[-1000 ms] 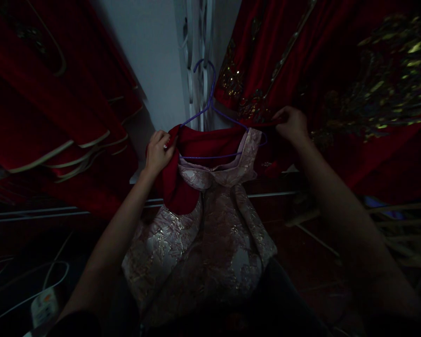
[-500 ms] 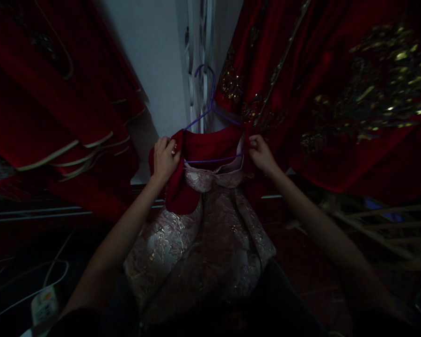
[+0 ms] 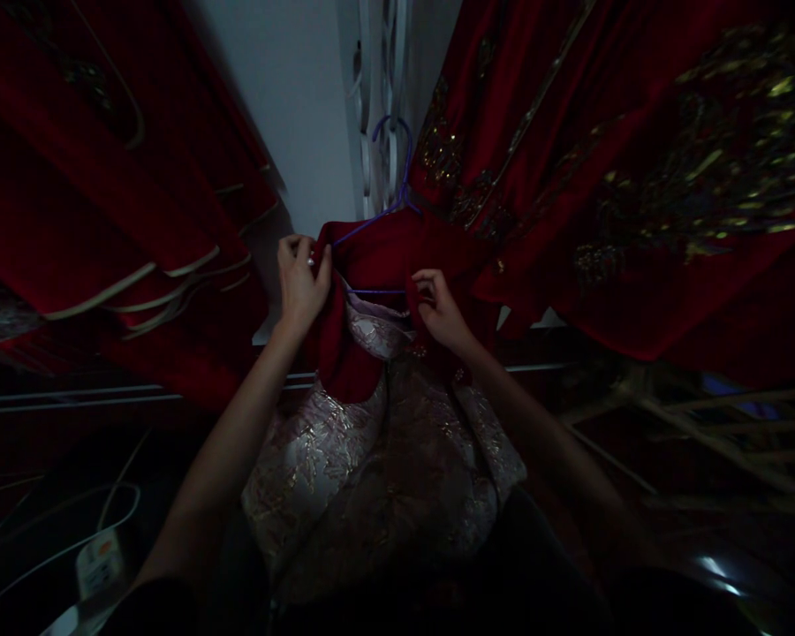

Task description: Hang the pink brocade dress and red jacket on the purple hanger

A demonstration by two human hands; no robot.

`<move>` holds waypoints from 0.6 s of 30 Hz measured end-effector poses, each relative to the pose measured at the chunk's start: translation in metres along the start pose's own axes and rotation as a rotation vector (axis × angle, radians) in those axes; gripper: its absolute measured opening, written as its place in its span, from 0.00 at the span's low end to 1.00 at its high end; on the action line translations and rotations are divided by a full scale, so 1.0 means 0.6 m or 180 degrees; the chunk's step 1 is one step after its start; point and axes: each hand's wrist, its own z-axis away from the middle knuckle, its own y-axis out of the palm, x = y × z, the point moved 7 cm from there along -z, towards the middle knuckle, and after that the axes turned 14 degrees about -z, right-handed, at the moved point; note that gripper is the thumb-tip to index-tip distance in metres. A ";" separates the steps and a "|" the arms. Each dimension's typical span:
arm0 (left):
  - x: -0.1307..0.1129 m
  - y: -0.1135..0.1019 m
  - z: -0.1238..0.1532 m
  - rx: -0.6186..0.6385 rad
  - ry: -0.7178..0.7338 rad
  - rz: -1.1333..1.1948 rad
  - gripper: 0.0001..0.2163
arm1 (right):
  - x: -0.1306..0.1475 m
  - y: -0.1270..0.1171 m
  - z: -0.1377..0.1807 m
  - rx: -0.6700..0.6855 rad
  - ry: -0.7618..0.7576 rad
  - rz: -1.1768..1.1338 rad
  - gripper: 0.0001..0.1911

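Note:
A purple hanger [image 3: 407,168] carries a red jacket [image 3: 384,247] over a pale pink dress [image 3: 318,450] with a shiny leaf pattern. My left hand [image 3: 303,278], wearing a ring, pinches the jacket's edge near the hanger's left shoulder. With closed fingers, my right hand [image 3: 441,305] grips the jacket's other front edge, which lies across the right part of the dress's bust. The hanger's lower bar shows between my hands. The dress's lower part spreads toward me over dark clothing.
Red garments with pale trim [image 3: 132,283] hang at the left. Red cloth with gold sequins [image 3: 735,168] hangs at the right. Behind the hanger stand a pale panel and white metal scrollwork [image 3: 364,106]. A power strip [image 3: 99,561] with a white cable lies lower left.
My right hand has moved left, drawing the jacket's right front edge inward over the dress's bust. My left hand has shifted slightly left and up, still holding its edge.

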 end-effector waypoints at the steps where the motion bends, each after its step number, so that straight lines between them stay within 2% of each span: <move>1: -0.014 -0.004 0.007 0.0076 0.0059 -0.0274 0.13 | -0.006 0.000 0.000 -0.0007 0.0016 -0.0042 0.22; 4: -0.069 0.011 0.046 0.0634 0.0424 -0.0838 0.12 | -0.023 0.023 0.008 0.0089 0.0039 -0.0244 0.21; 6: -0.113 0.039 0.079 0.1228 0.0917 -0.0650 0.12 | -0.029 0.043 0.018 0.0147 -0.0009 -0.0341 0.20; 9: -0.144 0.061 0.108 0.1734 0.1201 -0.0215 0.15 | -0.032 0.055 0.032 0.0076 -0.0054 -0.0394 0.18; 12: -0.140 0.062 0.110 0.1785 0.1195 0.0167 0.12 | -0.030 0.051 0.037 0.0021 0.0021 -0.0506 0.18; 14: -0.127 0.062 0.111 0.1717 0.1010 0.0567 0.10 | -0.028 0.049 0.038 0.0025 0.0047 -0.0577 0.19; 18: -0.092 0.074 0.132 0.1471 0.0069 0.1774 0.14 | -0.020 0.053 0.043 0.0088 -0.0051 -0.0510 0.21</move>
